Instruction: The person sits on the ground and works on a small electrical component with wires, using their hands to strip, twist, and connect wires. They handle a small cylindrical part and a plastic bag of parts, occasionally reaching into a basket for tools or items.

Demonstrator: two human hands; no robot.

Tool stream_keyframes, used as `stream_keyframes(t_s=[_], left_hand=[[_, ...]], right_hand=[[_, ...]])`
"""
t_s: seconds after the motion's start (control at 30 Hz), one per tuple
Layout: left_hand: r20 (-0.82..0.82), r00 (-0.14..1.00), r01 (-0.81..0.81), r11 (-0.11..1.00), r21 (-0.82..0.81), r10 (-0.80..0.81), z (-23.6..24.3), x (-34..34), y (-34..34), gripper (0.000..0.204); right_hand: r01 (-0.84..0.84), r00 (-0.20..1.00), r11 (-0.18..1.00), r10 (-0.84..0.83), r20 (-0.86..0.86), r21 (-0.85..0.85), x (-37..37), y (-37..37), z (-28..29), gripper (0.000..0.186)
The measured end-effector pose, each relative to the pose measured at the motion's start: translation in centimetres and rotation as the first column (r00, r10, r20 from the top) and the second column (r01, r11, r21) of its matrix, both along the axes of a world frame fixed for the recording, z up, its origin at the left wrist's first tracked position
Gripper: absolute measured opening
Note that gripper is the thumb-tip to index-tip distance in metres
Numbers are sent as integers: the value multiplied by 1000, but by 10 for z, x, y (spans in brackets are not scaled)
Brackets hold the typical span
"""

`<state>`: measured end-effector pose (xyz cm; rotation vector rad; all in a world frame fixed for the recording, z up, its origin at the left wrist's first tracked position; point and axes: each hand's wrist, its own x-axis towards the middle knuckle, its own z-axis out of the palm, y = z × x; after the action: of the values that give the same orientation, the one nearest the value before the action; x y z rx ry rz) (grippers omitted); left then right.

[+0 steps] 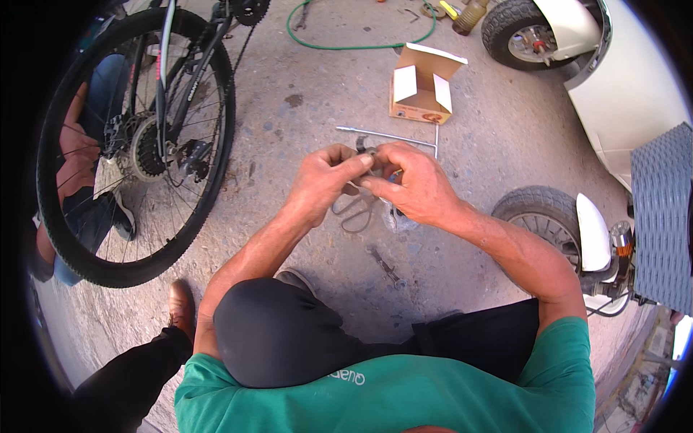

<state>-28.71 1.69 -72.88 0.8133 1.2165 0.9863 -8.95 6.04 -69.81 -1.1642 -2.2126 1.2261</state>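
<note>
Both my hands are raised over the concrete floor, fingertips brought together on a small dark metal part [363, 144]. My left hand [317, 178] pinches it from one side, thumb on top. From the other side my right hand [422, 184] grips it, thumb and fingers closed. My fingers cover most of the part, so its exact kind does not show. Beneath them lie dark loop handles [354, 214], like those of scissors, and a clear plastic bag [399, 219]. Just beyond is a long metal T-handle wrench [386, 134]. Nearer my knees rests a slim metal tool [382, 264].
An open cardboard box [421, 107] stands beyond the wrench. A bicycle wheel [229, 137] rises at left, with a person behind it. At right is a white vehicle [635, 79] with tyres [538, 202]. A green hose [346, 47] and a bottle [471, 16] lie farther off.
</note>
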Motion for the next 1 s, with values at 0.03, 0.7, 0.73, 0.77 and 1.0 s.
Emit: stream_keyframes(t_s=[0.03,0.7,0.73,0.77,1.0], left_hand=[[42,999,-25,1000,-9,25,-2,-1,2,30],[88,994,75,986,-150,-62,-71,3,-17,25],[64,994,97,984,-148,-88,-74,4,-19,24],[43,992,121,982,-143,-116,-78,5,-19,24],[-13,957,282,946,-162,-288,-108,29,-29,30]], right_hand=[[-23,998,998,27,-50,65,2,0,0,37],[206,958,887,-98,268,-412,54,-28,-160,33],[231,952,864,-106,287,-447,54,-29,-162,31],[221,965,860,-126,229,-460,55,-30,-163,29],[214,958,740,-287,-12,-637,83,-42,-142,27]])
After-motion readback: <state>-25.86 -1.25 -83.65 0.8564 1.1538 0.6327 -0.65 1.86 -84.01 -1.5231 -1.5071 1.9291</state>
